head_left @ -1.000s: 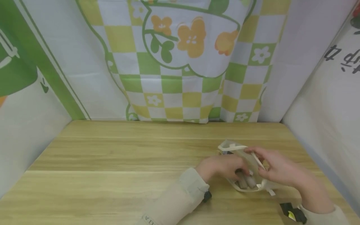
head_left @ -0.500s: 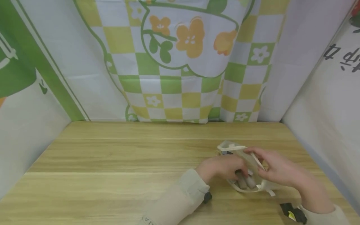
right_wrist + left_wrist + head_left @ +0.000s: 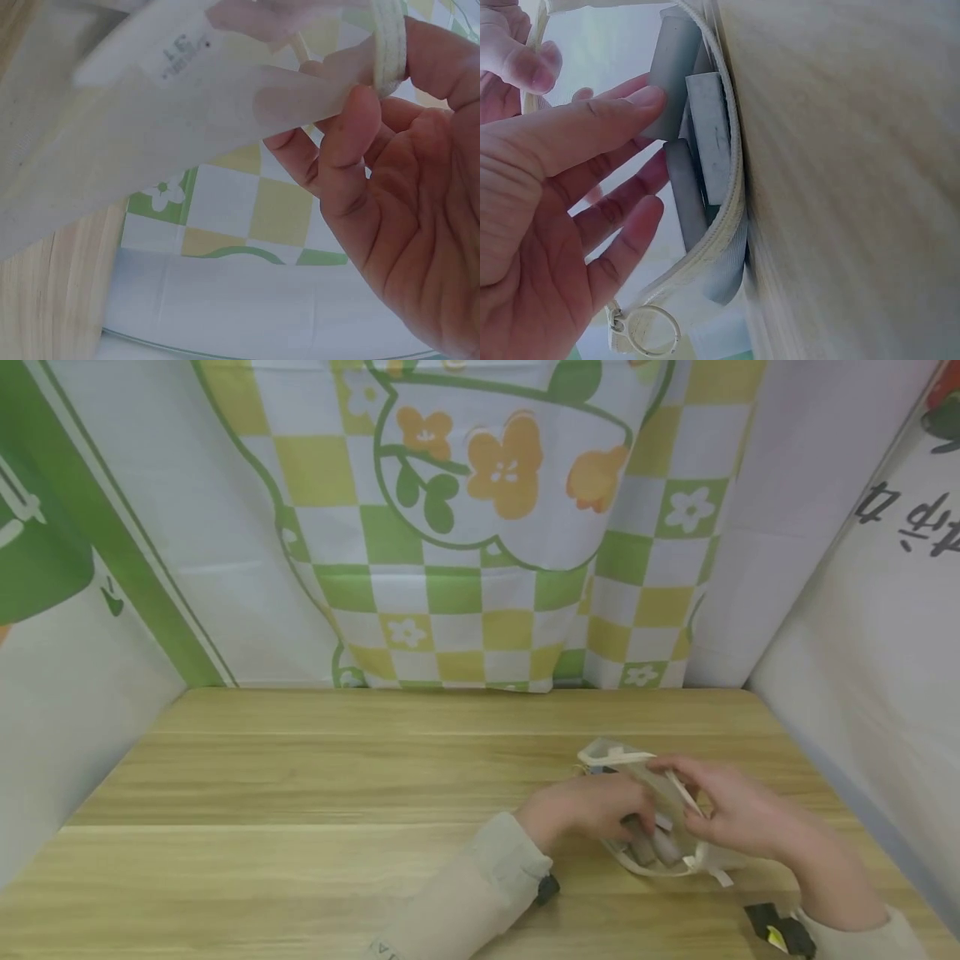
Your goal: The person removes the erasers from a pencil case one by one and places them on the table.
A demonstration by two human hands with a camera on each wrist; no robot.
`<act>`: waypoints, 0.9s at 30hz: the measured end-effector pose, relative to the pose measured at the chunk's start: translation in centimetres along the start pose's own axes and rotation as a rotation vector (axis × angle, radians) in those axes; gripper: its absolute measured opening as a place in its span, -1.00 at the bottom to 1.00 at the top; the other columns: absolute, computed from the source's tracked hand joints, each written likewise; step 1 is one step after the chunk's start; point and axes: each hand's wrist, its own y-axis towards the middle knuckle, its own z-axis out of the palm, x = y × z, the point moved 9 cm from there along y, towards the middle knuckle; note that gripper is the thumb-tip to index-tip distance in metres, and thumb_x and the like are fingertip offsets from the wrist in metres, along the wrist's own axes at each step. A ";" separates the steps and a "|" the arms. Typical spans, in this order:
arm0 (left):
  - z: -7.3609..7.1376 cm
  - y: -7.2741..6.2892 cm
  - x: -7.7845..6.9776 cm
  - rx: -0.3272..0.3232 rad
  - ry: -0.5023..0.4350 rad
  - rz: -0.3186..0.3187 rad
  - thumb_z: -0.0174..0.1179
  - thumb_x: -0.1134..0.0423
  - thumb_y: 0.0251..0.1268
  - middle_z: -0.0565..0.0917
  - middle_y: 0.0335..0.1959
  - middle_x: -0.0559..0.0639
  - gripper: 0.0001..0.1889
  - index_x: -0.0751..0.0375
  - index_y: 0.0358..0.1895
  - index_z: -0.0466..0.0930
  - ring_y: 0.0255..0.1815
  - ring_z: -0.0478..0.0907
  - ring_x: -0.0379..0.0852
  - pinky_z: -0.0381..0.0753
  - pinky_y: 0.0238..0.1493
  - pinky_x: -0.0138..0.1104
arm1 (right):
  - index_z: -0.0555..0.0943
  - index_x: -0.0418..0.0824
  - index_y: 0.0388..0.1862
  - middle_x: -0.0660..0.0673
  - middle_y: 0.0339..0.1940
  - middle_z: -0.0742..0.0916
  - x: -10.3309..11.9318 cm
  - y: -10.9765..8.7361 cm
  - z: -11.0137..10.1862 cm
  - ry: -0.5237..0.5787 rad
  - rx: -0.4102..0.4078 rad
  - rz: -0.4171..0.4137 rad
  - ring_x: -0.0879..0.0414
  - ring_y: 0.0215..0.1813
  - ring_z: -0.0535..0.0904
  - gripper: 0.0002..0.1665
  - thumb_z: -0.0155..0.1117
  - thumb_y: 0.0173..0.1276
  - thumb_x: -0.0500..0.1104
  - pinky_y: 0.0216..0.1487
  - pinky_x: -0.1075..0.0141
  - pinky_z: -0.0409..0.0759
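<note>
Lying toward the right of a wood-grain table [image 3: 300, 793]: one translucent pouch [image 3: 150, 135], pale-edged, mouth open, with a ring [image 3: 676, 337] at its edge. Contents: one grey cylinder [image 3: 672, 75], pinched between thumb and forefinger of the person's left hand [image 3: 600, 806], plus one paler grey block [image 3: 709, 135] and one darker grey stick [image 3: 685, 191] beside it; right hand [image 3: 738, 806], pinching the pouch's edge at the opening.

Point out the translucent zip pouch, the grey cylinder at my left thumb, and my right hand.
Translucent zip pouch [image 3: 150, 127]: right wrist view, on its side wall.
Grey cylinder [image 3: 673, 79]: left wrist view, on the middle of its side.
Right hand [image 3: 738, 806]: head view, on the back of the hand.
</note>
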 end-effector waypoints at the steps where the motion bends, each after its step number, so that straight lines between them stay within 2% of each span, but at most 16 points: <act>1: -0.1 0.0 0.0 -0.006 0.002 0.005 0.31 0.42 0.21 0.69 0.07 -0.12 -0.72 0.09 -0.03 0.75 0.12 0.59 -0.28 0.43 0.19 -0.61 | 0.42 -0.29 0.33 -0.31 0.13 0.67 0.0 0.0 0.0 0.002 0.001 -0.003 0.36 -0.37 0.44 -0.30 0.26 0.15 -0.43 -0.50 0.42 0.42; 5: -0.3 -0.1 -0.1 -0.017 0.010 0.016 0.30 0.42 0.22 0.69 0.06 -0.12 -0.73 0.10 -0.03 0.75 0.13 0.59 -0.27 0.42 0.22 -0.60 | 0.41 -0.30 0.34 -0.29 0.06 0.69 0.1 0.0 0.1 0.015 0.006 -0.008 0.39 -0.52 0.34 -0.30 0.25 0.15 -0.44 -0.54 0.41 0.40; 14: -1.0 -0.5 -0.1 -0.020 0.011 0.031 0.34 0.35 0.23 0.69 0.05 -0.11 -0.74 0.12 -0.01 0.74 0.13 0.58 -0.26 0.40 0.24 -0.60 | 0.43 -0.30 0.33 -0.26 0.07 0.69 0.1 0.1 0.1 0.002 0.000 -0.007 0.39 -0.46 0.37 -0.30 0.26 0.14 -0.43 -0.52 0.42 0.41; 20: -1.3 -0.9 0.1 -0.022 0.005 0.026 0.34 0.34 0.24 0.68 0.03 -0.10 -0.73 0.13 0.01 0.73 0.10 0.57 -0.26 0.40 0.22 -0.60 | 0.44 -0.25 0.32 -0.25 0.16 0.68 0.1 0.1 0.1 -0.043 -0.011 -0.013 0.29 -0.24 0.50 -0.30 0.30 0.13 -0.41 -0.38 0.41 0.46; 27: -2.0 -1.3 0.2 -0.040 -0.027 0.018 0.34 0.32 0.26 0.65 0.02 -0.10 -0.74 0.15 0.02 0.72 0.04 0.56 -0.30 0.43 0.10 -0.65 | 0.44 -0.24 0.32 -0.26 0.21 0.66 -0.1 -0.1 0.1 -0.045 -0.008 -0.012 0.09 -0.11 0.60 -0.30 0.31 0.14 -0.40 -0.29 0.33 0.55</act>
